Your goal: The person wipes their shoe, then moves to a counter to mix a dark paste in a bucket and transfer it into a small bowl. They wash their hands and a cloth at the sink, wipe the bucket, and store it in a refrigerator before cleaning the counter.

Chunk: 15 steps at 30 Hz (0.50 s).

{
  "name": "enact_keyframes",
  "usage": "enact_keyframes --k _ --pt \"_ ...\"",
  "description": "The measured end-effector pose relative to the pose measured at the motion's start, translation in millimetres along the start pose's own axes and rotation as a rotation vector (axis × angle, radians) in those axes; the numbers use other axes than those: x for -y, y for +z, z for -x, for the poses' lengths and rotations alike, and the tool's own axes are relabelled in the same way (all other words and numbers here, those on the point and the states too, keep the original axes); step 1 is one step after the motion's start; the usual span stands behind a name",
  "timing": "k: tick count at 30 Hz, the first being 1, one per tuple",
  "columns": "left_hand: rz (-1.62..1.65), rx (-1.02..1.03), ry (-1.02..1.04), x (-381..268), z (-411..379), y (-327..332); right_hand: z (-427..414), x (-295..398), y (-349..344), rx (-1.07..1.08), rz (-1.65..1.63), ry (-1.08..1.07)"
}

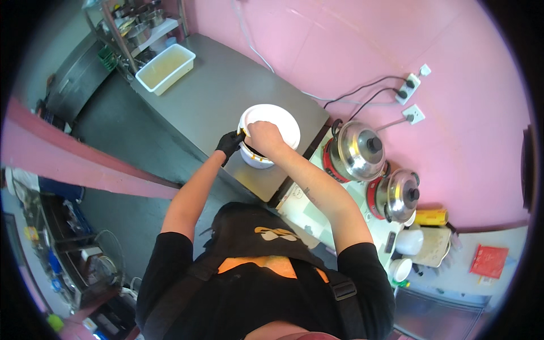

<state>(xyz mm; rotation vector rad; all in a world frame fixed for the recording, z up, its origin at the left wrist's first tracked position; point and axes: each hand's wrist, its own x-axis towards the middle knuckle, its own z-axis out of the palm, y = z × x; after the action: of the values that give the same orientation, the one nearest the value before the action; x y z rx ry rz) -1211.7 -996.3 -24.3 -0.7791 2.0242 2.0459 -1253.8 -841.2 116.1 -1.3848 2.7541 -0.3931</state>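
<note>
A white plastic bucket (pixel 257 162) stands near the end of a stainless steel table (pixel 221 91), with a round white lid (pixel 284 121) tilted up over it. At the bucket's left rim is my left hand (pixel 230 143) in a black glove, its fingers closed on the edge where lid and bucket meet. Bare, my right hand (pixel 265 137) lies over the near part of the lid; its fingertips are hidden, so its hold cannot be made out. Yellow-orange smears mark the bucket's rim, and a dark gap shows beneath my right hand.
A white rectangular tub (pixel 158 90) of cloudy liquid sits at the table's far left, beside a metal shelf (pixel 159 30) of pans. To the right, two lidded pots (pixel 359 151) stand on red-sided cookers. Black cords run to a power strip (pixel 408 89) on the pink wall.
</note>
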Motion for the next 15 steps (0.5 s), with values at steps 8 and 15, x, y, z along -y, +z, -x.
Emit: enact_keyframes --k 8,15 --pt "0.212 0.356 -0.107 14 -24 -55 10 -16 29 -0.105 0.024 -0.001" --pt "-0.453 0.253 0.331 -91 -127 -15 -53 -119 3 -0.190 -0.004 0.301"
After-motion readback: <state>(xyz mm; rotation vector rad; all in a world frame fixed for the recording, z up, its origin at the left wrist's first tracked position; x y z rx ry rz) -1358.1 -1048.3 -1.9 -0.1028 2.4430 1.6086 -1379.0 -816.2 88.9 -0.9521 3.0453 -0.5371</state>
